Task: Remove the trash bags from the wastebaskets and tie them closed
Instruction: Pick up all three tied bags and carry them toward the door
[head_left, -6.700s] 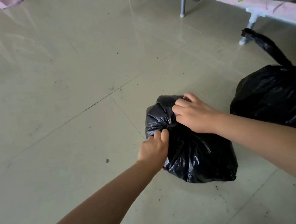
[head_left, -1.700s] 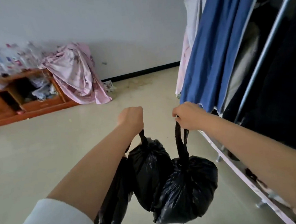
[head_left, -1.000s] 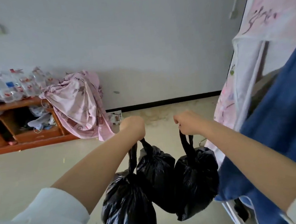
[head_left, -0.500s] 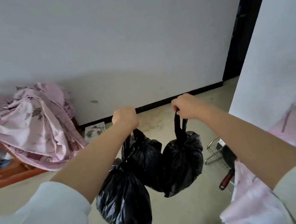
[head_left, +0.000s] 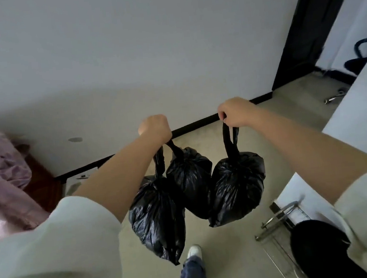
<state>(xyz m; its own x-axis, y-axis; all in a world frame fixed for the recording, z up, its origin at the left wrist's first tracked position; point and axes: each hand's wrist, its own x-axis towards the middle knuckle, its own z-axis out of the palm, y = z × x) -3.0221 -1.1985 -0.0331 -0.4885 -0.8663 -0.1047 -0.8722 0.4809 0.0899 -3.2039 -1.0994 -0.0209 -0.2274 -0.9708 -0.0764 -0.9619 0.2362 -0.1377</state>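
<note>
Above the floor [head_left: 245, 256], in front of your chest, three black trash bags hang from your fists. Left hand [head_left: 154, 128]: fingers curled tight round the twisted necks of two bags, the near left bag [head_left: 157, 217] hanging lowest and the middle bag [head_left: 189, 178] just behind it, touching. Right hand [head_left: 235, 112]: fingers clamped on the looped neck of the right bag [head_left: 236, 185], which presses against the middle one. All three necks look tied, so the tying appears done (no wastebasket in view to confirm the count).

Key relation: each bag hangs straight down from its fist, long axis vertical, load directly under the knuckles. To set them down, lower both fists; the left bag would likely reach the floor first. A doorway [head_left: 315, 25] opens ahead to your right, nearer the right hand. Your shoe [head_left: 194, 251] is below the left bag; a wire rack [head_left: 278, 221] stands low right.
</note>
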